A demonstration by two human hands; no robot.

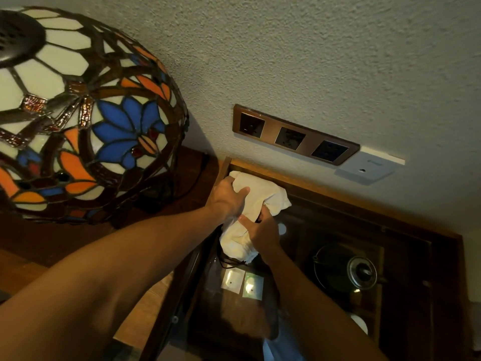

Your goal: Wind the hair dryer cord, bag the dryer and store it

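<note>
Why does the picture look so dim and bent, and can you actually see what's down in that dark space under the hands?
Head view: warm, low light; the wide lens bows the wall outlets and swells the stained-glass lamp. The white bag, held by left hand and right hand, is brightest. Below is murky, though two packets catch glare, and a metal lid glints.

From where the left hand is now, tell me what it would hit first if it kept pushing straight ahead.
Probably the back wall of the open drawer. The left hand grips the far end of the white bag, fingers pointing toward that wall, with the bag's end between them. Depth is hard to judge.
</note>
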